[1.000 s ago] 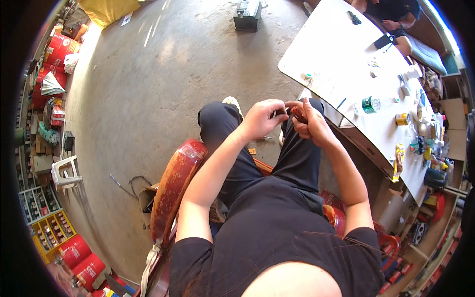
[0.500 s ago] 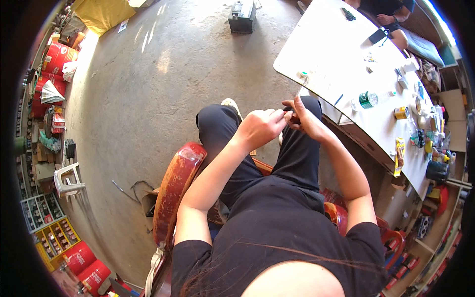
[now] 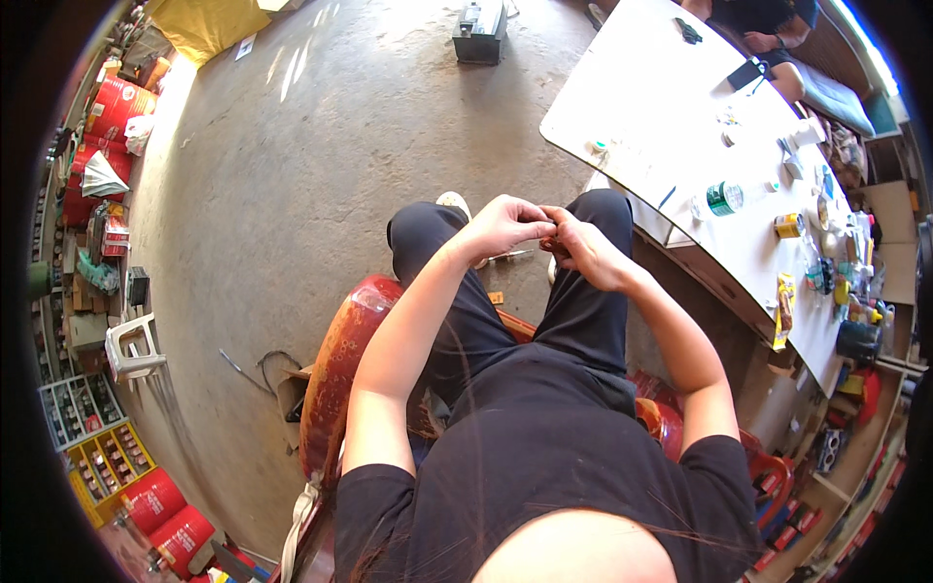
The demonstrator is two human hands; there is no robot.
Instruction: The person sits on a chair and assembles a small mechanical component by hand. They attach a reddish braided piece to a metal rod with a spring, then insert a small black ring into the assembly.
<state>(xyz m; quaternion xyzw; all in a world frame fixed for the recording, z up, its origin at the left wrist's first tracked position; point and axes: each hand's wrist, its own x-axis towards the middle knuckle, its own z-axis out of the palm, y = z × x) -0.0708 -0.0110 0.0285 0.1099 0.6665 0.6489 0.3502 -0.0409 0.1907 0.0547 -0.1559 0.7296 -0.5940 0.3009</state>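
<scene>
My left hand point(image 3: 507, 225) and my right hand point(image 3: 587, 249) meet above the gap between my knees, fingertips touching. The left thumb and fingers are pinched together toward the right hand. My right fingers curl inward against the left fingertips. Something small and dark seems to sit between them, but it is too small and too covered to name. Black trousers point(image 3: 583, 321) cover my legs below the hands. I sit in a chair with a worn red wooden armrest point(image 3: 335, 374) at my left.
To the right stands a white table point(image 3: 622, 92) with a plastic bottle point(image 3: 724, 198), a yellow can point(image 3: 788, 224) and a yellow packet point(image 3: 784, 309). A person point(image 3: 777, 34) sits beyond it. A black battery-like box point(image 3: 479, 44) rests on the floor ahead; a white stool point(image 3: 134, 348) stands left.
The right fingers, raised and spread before, have folded inward. My left hand has shifted slightly left and up, and its pinch now shows more plainly.
</scene>
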